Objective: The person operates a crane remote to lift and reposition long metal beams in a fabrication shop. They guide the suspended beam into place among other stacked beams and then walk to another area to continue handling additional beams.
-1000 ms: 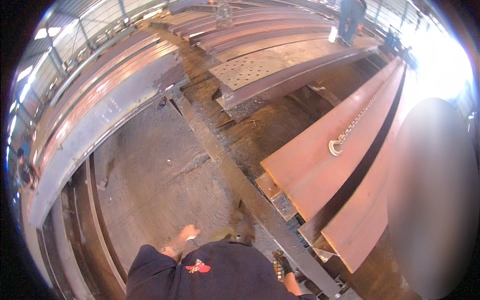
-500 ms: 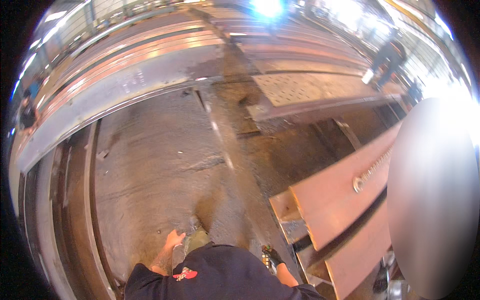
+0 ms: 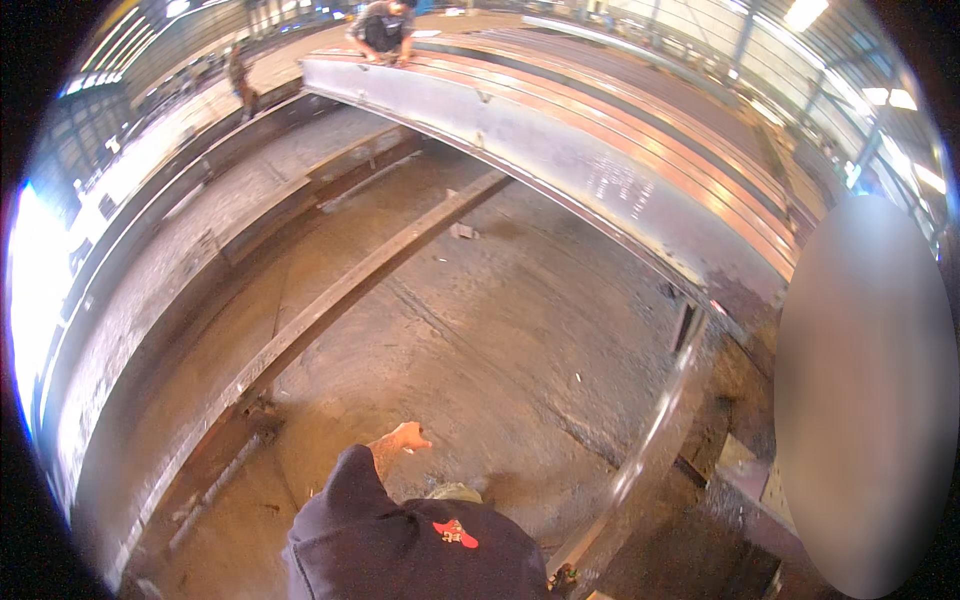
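My bare left hand (image 3: 408, 438) hangs over the dark floor (image 3: 500, 330), just ahead of my dark shirt (image 3: 400, 550). Its thumb and fingers are loosely apart, and I see nothing held in them. At the lower edge only a small part of my dark-gloved right hand (image 3: 563, 577) shows, beside a long steel rail (image 3: 640, 455). My torso and the picture's edge hide most of that hand, so its grip cannot be made out.
A long steel beam (image 3: 540, 140) lies across the far side, with several reddish beams behind it. Another rail (image 3: 340, 290) crosses the floor on the left. A person (image 3: 384, 32) bends at the beam's far end; another (image 3: 241, 82) stands farther left. A blurred oval covers the right.
My view has swung left, bringing the left rails and the person at the beam into clearer sight. The reddish beams with a threaded rod on the right are out of view.
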Tool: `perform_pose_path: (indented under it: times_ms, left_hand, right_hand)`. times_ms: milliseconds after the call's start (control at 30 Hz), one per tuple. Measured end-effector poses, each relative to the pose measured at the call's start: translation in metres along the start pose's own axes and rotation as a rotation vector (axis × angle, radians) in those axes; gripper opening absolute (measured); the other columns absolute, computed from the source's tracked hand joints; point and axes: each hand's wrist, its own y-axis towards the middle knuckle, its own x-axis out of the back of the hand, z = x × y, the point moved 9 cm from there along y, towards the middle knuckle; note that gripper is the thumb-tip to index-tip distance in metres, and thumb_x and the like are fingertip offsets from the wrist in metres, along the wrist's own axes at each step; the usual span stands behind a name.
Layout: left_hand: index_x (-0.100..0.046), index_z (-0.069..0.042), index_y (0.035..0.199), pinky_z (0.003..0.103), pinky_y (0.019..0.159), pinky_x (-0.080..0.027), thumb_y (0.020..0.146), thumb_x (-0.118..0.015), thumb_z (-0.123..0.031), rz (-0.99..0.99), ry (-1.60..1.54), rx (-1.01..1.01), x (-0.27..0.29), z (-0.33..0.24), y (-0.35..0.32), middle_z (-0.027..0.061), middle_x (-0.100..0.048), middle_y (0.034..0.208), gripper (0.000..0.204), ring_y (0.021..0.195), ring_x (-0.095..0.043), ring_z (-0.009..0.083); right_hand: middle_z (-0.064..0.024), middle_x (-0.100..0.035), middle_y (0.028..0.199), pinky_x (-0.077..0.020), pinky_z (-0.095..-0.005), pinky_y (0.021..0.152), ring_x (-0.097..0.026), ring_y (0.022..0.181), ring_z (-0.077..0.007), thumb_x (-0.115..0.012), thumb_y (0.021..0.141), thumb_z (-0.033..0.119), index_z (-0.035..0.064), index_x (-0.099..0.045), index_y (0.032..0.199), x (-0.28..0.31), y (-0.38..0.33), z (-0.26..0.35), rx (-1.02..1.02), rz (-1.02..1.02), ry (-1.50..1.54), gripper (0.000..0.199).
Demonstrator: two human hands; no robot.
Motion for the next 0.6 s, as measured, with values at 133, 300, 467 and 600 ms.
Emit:
perform_pose_path:
  times_ms: [133,300,467,600]
  left_hand:
    - [-0.052,0.003,0.124,0.034,0.059,-0.056,0.071,-0.068,-0.017,-0.016,-0.181,0.024,0.016,-0.015,0.001,0.0162,-0.069,0.084,0.059,0.068,-0.068,0.0218]
    - [-0.052,0.0,0.125,0.034,0.058,-0.055,0.069,-0.067,-0.011,0.079,-0.204,0.042,-0.037,-0.021,0.017,0.0147,-0.068,0.087,0.06,0.073,-0.067,0.0207]
    - [-0.052,0.0,0.126,0.035,0.061,-0.054,0.072,-0.068,-0.017,0.093,-0.017,-0.053,-0.071,-0.061,0.055,0.0135,-0.069,0.087,0.059,0.075,-0.066,0.0203]
    - [-0.058,-0.003,0.121,0.039,0.084,-0.051,0.066,-0.071,-0.029,0.08,-0.028,0.087,-0.055,-0.101,0.103,0.0188,-0.067,0.104,0.062,0.095,-0.065,0.0296]
  right_hand:
    - [-0.0108,-0.062,0.096,-0.0481,-0.0368,0.068,-0.06,0.081,-0.0209,-0.056,0.089,0.033,0.0068,-0.047,0.125,0.003,0.038,0.06,0.016,0.051,-0.064,0.045]
    - [-0.011,-0.061,0.095,-0.0475,-0.0379,0.066,-0.059,0.08,-0.0217,-0.056,0.089,0.033,0.0066,-0.045,0.126,0.025,0.074,0.104,0.013,0.093,-0.122,0.047]
    - [-0.0111,-0.061,0.094,-0.047,-0.039,0.064,-0.059,0.078,-0.0226,-0.055,0.09,0.032,0.0064,-0.043,0.128,0.056,0.122,0.13,0.006,0.07,-0.089,0.048]
    - [-0.0112,-0.061,0.094,-0.0466,-0.0398,0.063,-0.059,0.077,-0.0232,-0.055,0.09,0.032,0.0062,-0.041,0.129,0.104,0.176,0.153,0.033,0.027,-0.035,0.049]
